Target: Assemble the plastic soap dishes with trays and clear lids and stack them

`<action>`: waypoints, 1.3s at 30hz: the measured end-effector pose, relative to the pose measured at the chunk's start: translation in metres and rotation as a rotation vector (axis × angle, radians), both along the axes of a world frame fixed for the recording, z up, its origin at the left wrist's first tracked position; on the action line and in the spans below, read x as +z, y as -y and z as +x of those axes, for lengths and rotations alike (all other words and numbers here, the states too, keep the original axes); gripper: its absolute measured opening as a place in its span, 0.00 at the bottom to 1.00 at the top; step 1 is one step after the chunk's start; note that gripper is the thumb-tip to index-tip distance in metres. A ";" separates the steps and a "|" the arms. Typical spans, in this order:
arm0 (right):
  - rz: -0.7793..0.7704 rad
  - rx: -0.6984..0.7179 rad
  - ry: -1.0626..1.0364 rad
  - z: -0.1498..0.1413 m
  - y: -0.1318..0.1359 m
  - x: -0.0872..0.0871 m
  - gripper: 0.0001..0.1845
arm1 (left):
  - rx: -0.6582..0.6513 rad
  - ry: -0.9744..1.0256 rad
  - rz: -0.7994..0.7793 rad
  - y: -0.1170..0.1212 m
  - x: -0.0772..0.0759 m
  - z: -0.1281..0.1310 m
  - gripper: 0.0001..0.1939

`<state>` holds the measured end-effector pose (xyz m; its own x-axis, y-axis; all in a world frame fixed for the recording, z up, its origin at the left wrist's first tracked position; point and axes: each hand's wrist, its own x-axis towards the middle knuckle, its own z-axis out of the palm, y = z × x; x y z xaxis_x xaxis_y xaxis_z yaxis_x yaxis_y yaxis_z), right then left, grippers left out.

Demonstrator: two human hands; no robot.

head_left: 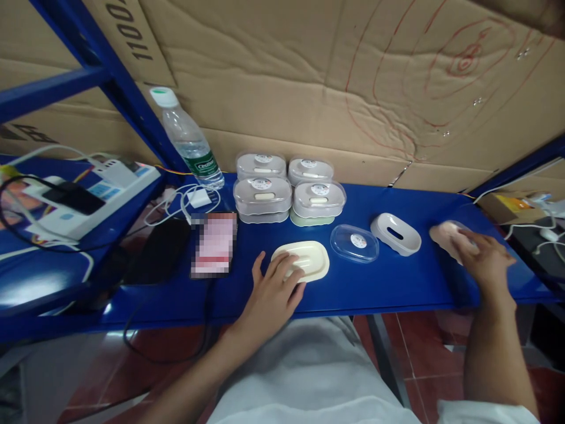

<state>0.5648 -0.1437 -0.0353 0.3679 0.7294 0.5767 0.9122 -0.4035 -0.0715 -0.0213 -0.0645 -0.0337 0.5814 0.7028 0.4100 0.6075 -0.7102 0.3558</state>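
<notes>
My left hand (272, 295) lies with fingers spread over a cream oval soap dish tray (316, 259), fingertips resting in its hollow. At the right end of the table, my right hand (488, 262) has its fingers bent onto a pale pink oval piece (445, 235), partly hidden beneath them. Between the hands lie a clear oval lid (342, 242) with a round sticker and a whitish oval base (408, 238) with a dark slot. Behind the cream tray, soap boxes (262, 206) with clear lids and round stickers stand in two stacked-looking columns, some with a green bottom (312, 219).
A phone (215, 244) with a blurred-out screen lies left of my left hand. Behind it are a white charger cable (199, 198) and a water bottle (192, 141). A power strip (95, 203) sits far left. Cardboard (273, 76) walls the back; blue frame bars flank the table.
</notes>
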 end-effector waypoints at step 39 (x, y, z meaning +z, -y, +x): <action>-0.522 0.393 -0.014 -0.223 -0.143 0.056 0.26 | -0.073 -0.042 0.123 -0.004 -0.005 0.003 0.14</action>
<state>0.3417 -0.0004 0.0208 0.0213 0.9940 0.1071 0.9992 -0.0247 0.0302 -0.0180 -0.0605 -0.0384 0.6474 0.6043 0.4645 0.5654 -0.7894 0.2390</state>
